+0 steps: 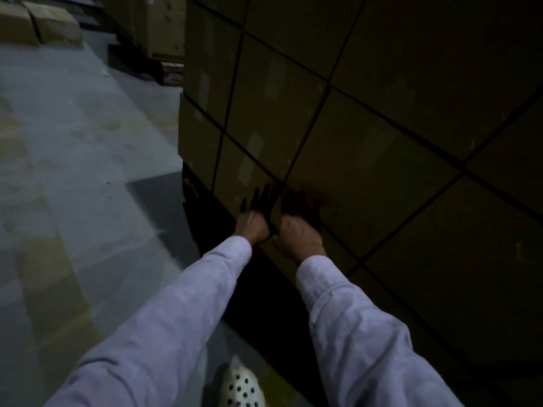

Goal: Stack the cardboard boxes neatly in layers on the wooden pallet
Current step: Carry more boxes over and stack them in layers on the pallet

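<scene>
One wide-angle view, worn on the person's head, looks forward and steeply down along the left sleeve [176,304] and right sleeve [352,318]. It is close to the stack of cardboard boxes [367,142], whose side fills the right and upper frame with slanting seams, so the view is tilted. The grey floor [73,171] takes the left; a white shoe [241,389] shows at the bottom edge.

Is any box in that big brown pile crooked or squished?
Nearly all fine. The tall stack of brown cardboard boxes looks flush and undented in the dim light. Only the low corner box at the stack's left edge seems to jut slightly past the box above.
</scene>
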`<state>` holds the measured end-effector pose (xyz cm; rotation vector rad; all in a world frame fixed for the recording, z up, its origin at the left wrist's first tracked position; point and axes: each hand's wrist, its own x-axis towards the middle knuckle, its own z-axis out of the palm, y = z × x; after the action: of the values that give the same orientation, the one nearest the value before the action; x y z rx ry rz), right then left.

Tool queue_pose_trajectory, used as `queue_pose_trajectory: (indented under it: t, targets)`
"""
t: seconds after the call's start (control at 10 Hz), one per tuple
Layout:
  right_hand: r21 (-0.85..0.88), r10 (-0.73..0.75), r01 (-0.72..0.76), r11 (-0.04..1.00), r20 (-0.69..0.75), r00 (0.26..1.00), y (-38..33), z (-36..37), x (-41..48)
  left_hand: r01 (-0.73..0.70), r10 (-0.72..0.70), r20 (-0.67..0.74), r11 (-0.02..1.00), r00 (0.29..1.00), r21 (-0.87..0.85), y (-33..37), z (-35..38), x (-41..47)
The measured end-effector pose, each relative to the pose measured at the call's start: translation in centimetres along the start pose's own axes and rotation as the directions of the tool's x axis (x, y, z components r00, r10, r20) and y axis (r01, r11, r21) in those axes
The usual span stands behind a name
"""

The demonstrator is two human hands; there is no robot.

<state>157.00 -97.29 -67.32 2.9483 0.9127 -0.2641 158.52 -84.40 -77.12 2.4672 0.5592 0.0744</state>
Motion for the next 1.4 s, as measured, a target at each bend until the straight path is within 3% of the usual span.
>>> queue_pose_trajectory:
  t: [0.1,0.2,0.3,0.4,0.5,0.6,0.7,0.8,0.9,1.0,1.1,1.2,1.3,1.4]
  targets:
    - [-0.060,-0.097,0.089,0.994,-0.148,0.984,-1.3,0.7,3.1,-0.033,0.038,-0.165,0.999,0.986,0.037,-3.4,-0.6,-0.8]
    - [-0.349,-0.315,0.222,0.911,-0.239,0.918,-3.5,1.2,7.1,0.066,-0.112,-0.282,0.984,0.953,-0.168,-8.7,-1.2,-0.6]
    - [-0.682,-0.523,0.229,0.695,-0.260,0.811,-3.5,1.0,11.3,0.062,-0.192,-0.362,0.938,0.912,-0.342,-12.0,-2.2,0.1]
    - [-0.799,-0.546,0.254,0.544,-0.108,0.831,-0.8,0.2,15.7,0.080,-0.260,-0.356,0.891,0.897,-0.448,-12.8,-2.8,0.9]
    - [-0.805,-0.575,0.382,0.454,0.062,0.816,0.0,0.0,18.5,0.150,-0.341,-0.281,0.834,0.897,-0.532,-11.8,-4.5,1.5]
    - [-0.466,-0.580,0.486,0.739,-0.072,0.812,-6.0,-3.2,20.5,0.191,-0.379,-0.223,0.793,0.898,-0.578,-11.1,-6.5,3.0]
    - [-0.282,-0.612,0.562,0.778,-0.133,0.780,-12.0,-8.1,24.2,0.205,-0.432,-0.252,0.767,0.866,-0.608,-10.3,-9.4,5.0]
    - [-0.524,-0.628,0.495,0.693,-0.102,0.772,-15.2,-11.3,25.0,0.206,-0.458,-0.289,0.764,0.840,-0.611,-9.6,-13.8,6.5]
    - [-0.655,-0.579,0.512,0.556,0.136,0.804,-15.5,-9.4,26.3,0.200,-0.469,-0.313,0.763,0.826,-0.615,-9.1,-17.4,7.3]
    - [-0.642,-0.611,0.602,0.474,0.253,0.750,-19.3,-11.6,25.8,0.268,-0.496,-0.285,0.773,0.821,-0.575,-7.4,-25.0,6.8]
    - [-0.499,-0.581,0.595,0.630,0.205,0.787,-20.7,-17.9,20.5,0.385,-0.547,-0.210,0.768,0.811,-0.512,-5.7,-33.0,3.5]
    - [-0.350,-0.436,0.494,0.796,0.234,0.869,-21.8,-26.3,16.7,0.428,-0.553,-0.160,0.770,0.818,-0.474,-4.3,-41.2,-0.7]
    - [-0.182,-0.422,0.472,0.863,0.255,0.870,-24.3,-33.5,15.2,0.492,-0.610,-0.091,0.711,0.787,-0.503,-4.4,-48.6,-4.4]
    - [-0.117,-0.465,0.503,0.856,0.248,0.850,-26.1,-37.2,14.6,0.528,-0.654,-0.072,0.665,0.753,-0.529,-7.4,-53.6,-6.3]
